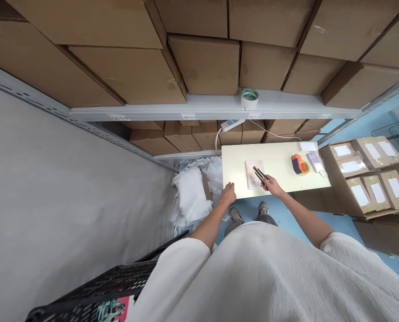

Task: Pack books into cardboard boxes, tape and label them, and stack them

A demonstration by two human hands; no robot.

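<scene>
A black-and-yellow utility knife (260, 174) is in my right hand (270, 185), whose fingers are wrapped round its handle. The tip of the knife lies over a flat, pale pink packet (252, 182) on the cream tabletop (276, 154). I cannot tell whether the blade touches the packet. At the tabletop's front left corner is my left hand (229, 193), its fingers reaching over the edge with nothing visible in them. On the right part of the table stands an orange-and-purple tape dispenser (299, 164), beside a blurred lilac object (315, 161).
Cardboard boxes (204, 65) fill the shelves behind, with a tape roll (249, 97) on the ledge and a power strip (232, 124) below. White plastic bags (192, 194) lie left of the table. An open carton (370, 214) of labelled boxes stands right; a black crate (95, 290) is lower left.
</scene>
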